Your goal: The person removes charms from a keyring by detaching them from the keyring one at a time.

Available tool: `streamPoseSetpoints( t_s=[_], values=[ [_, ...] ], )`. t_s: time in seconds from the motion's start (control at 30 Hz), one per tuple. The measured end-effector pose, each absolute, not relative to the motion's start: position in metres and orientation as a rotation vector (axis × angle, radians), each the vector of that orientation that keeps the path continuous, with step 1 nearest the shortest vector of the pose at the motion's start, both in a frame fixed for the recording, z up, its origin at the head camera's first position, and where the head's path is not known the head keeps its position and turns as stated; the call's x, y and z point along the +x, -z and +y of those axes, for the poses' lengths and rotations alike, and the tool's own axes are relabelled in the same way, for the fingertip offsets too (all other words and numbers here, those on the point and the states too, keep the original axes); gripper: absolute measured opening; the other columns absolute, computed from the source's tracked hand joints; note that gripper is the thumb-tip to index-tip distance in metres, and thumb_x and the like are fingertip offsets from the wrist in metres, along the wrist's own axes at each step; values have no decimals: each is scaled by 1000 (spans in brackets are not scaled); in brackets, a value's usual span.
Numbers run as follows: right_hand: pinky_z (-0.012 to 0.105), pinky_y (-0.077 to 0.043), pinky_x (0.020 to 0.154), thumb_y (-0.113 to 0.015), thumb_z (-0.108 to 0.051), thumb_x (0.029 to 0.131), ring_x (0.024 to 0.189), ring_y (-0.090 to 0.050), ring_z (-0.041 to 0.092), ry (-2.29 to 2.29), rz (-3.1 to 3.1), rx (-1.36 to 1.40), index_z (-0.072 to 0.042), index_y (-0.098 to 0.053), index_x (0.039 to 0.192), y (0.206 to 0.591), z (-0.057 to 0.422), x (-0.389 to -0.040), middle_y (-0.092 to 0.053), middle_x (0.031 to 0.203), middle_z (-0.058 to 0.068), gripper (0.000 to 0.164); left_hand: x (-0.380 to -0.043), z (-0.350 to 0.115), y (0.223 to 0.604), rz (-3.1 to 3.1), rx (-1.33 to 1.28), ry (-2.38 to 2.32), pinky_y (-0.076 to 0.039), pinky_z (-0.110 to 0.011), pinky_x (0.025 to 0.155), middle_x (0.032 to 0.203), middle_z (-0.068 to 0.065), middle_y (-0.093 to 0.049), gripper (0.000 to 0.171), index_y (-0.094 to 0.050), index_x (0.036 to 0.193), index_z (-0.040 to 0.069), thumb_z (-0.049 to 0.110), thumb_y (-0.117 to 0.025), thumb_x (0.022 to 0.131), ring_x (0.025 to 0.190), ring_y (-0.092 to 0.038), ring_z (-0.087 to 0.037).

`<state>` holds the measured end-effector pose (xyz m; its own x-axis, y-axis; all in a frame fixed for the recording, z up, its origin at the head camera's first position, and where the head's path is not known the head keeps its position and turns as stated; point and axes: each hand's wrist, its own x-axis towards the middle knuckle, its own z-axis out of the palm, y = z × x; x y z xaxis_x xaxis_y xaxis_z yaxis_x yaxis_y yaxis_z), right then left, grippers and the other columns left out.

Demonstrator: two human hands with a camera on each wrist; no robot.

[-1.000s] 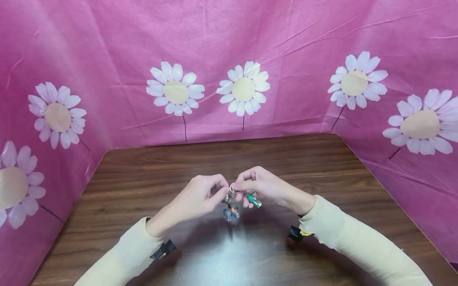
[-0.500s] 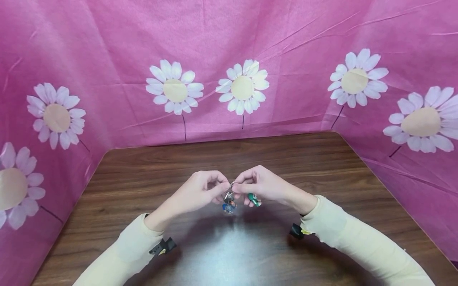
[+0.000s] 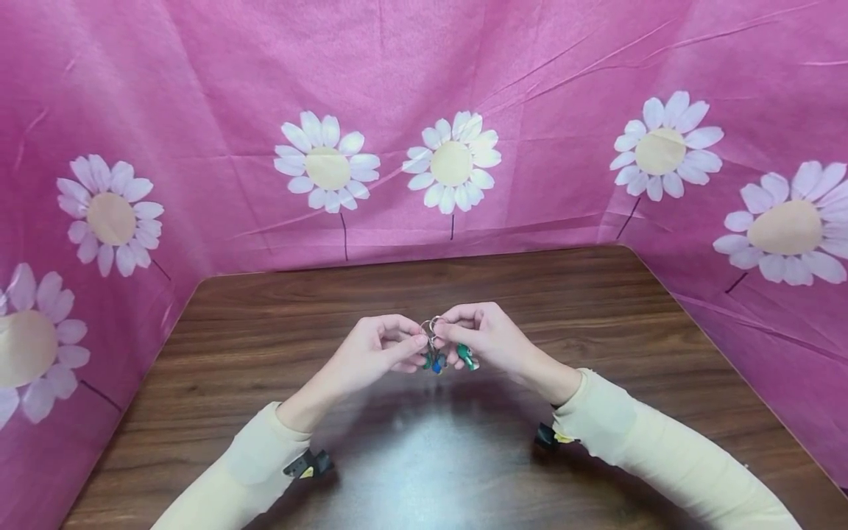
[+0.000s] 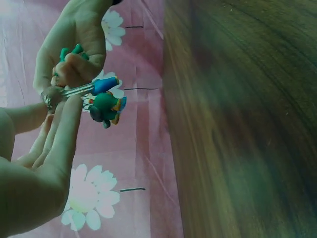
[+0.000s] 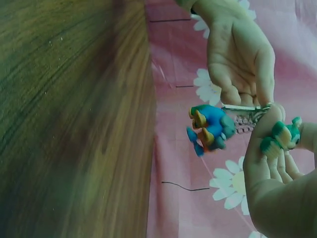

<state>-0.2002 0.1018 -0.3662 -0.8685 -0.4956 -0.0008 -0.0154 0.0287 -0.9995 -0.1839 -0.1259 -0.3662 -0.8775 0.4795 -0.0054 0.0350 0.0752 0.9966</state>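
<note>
Pinching small metal rings [image 3: 433, 324] between the two hands, just below the middle of the head frame; left hand [image 3: 377, 346] grips at the left side, thumb against fingers; right hand [image 3: 489, 331] grips at the right side the same way; can't tell whether the rings are linked, fingers cover too much. Blue-and-green figures [image 5: 212, 128] dangle off metal links between the hands, clear of the bench [image 3: 298, 294]; they sit right of centre in the right wrist frame, left of centre in the left wrist frame. Small green charm [image 3: 467, 357] is at the right hand's curled fingers; can't tell what it's attached to. Bench is brown wood grain, lower half of the head frame; pink cloth [image 3: 530, 59] with white daisies fills the top and both sides; pale sleeves [image 3: 662, 436] enter from the bottom corners.
</note>
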Motion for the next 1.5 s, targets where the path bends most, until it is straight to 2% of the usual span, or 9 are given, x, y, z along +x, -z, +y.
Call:
streamPoseSetpoints(
  t_s=[0.2,0.4,0.53,0.7,0.9,1.2,1.33,1.5],
  values=[
    [22,-49,48,-70,-16,97,57,-64,13,1970,1939,-452,4,-68,107,369,98,-199,-73,83,12,22,-182,-122,371,2064,493,-1946,-62,-42,75,98,-21,-74,24,-69,109,-10,11,-69,98,83,-75,-29],
    [22,-50,47,-70,-16,96,56,-64,13,1951,1941,-453,4,-68,107,369,97,-196,-73,88,20,22,-180,-122,372,2119,523,-1942,-61,-45,75,96,-19,-74,22,-69,107,-9,12,-66,100,82,-74,-32],
    [23,-49,47,-72,-17,95,55,-64,14,1919,1956,-436,3,-69,109,368,98,-195,-73,90,22,25,-178,-121,370,2186,538,-1889,-61,-48,74,95,-16,-75,19,-70,104,-6,13,-65,101,79,-73,-30],
    [29,-54,50,-73,-17,95,56,-65,16,1872,1970,-464,4,-69,113,365,101,-195,-74,92,22,29,-178,-123,367,2255,548,-1860,-62,-48,71,93,-15,-75,17,-71,101,-3,14,-68,99,76,-74,-28],
    [35,-59,54,-67,-19,99,59,-66,17,1898,1962,-540,5,-69,114,357,108,-195,-73,97,25,28,-178,-127,365,2340,577,-1874,-62,-41,63,86,-13,-76,16,-75,96,0,16,-72,96,70,-74,-24],
    [33,-57,54,-66,-17,100,59,-66,14,1868,1944,-598,6,-70,106,354,109,-193,-75,90,17,24,-178,-129,362,2291,593,-1875,-62,-41,69,96,-14,-74,17,-69,98,-2,14,-67,99,76,-75,-28],
    [28,-54,51,-65,-15,99,57,-65,14,1839,1965,-580,5,-71,102,353,108,-192,-74,86,17,20,-175,-129,362,2399,666,-1804,-62,-35,65,88,-7,-74,11,-70,92,4,13,-69,98,72,-74,-22],
    [26,-53,50,-64,-12,97,55,-63,14,1809,1992,-538,3,-71,96,351,106,-192,-72,80,20,17,-173,-129,362,2637,894,-1602,-56,-28,53,73,2,-71,10,-70,85,14,13,-72,95,62,-66,-8]
  ],
)
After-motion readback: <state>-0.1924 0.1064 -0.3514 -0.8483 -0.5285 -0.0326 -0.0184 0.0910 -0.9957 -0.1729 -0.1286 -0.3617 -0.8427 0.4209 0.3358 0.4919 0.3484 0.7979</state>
